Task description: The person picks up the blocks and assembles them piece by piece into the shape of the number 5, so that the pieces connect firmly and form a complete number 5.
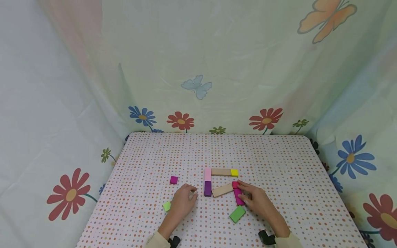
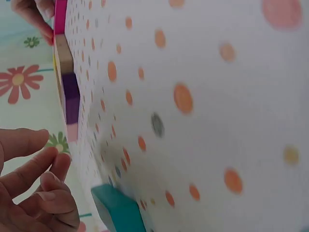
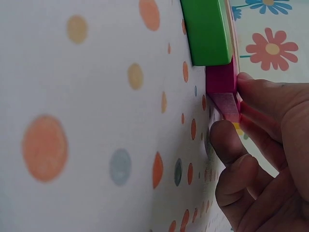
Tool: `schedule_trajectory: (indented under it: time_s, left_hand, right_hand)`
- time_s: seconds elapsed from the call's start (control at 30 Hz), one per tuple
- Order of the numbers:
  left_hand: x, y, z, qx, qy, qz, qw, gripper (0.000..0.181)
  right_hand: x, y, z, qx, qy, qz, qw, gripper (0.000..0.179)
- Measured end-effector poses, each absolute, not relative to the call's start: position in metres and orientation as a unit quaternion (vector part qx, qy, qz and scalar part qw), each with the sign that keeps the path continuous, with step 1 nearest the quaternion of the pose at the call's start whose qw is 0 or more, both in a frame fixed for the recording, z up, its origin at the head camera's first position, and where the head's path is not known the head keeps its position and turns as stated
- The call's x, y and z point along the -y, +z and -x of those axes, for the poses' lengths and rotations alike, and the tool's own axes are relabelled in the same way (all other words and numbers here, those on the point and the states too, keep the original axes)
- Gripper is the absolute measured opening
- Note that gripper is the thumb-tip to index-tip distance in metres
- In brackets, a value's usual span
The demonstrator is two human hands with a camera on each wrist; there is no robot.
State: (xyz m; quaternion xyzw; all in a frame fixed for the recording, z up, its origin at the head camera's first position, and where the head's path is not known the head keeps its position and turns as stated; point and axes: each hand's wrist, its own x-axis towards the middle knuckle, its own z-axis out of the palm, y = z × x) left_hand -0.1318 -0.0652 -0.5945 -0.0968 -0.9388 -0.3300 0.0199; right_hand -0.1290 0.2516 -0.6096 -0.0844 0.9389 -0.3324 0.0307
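Observation:
My right hand (image 1: 257,199) reaches over a magenta block (image 1: 238,198) and a red cube (image 1: 235,185) set end to end. Its thumb and forefinger pinch in at the pair, thumb on the magenta block, forefinger at the cube; the other fingers curl in the right wrist view. A tilted plain wooden plank (image 1: 222,190) meets the cube. My left hand (image 1: 184,199) hovers over the table with loosely bent fingers, holding nothing. Beyond it stand a purple block (image 1: 207,188) and a pink block (image 1: 207,174) in line. A second wooden plank (image 1: 221,172) ends at a yellow cube (image 1: 234,173).
A green block (image 1: 237,214) lies just nearer than the magenta one. Left of the arrangement are a magenta cube (image 1: 174,180) and a lime block (image 1: 166,206), partly behind my left hand. A teal block (image 2: 118,210) shows below that hand in the left wrist view. Dotted cloth covers the table (image 1: 273,155).

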Motion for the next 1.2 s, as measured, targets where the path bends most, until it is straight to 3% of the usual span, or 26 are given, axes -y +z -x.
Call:
schedule_trajectory:
  time_s: [0.17,0.47,0.83,1.2]
  left_hand:
    - [0.075,-0.593,0.136,0.951,-0.302,0.059,0.034,0.013]
    - [0.082,-0.596,0.136,0.963,-0.267,0.027,0.009,0.019]
    - [0.09,-0.602,0.128,0.967,-0.255,0.012,0.026,0.035]
    - [0.097,-0.595,0.115,0.978,-0.203,-0.03,-0.04,0.061]
  right_hand:
    - [-0.251,-0.608,0.13,-0.944,-0.318,0.085,0.032,0.048]
    - [-0.25,-0.608,0.129,-0.944,-0.318,0.079,0.036,0.048]
    - [-0.252,-0.609,0.131,-0.942,-0.322,0.092,0.034,0.049]
    - [-0.252,-0.608,0.13,-0.942,-0.323,0.084,0.04,0.048]
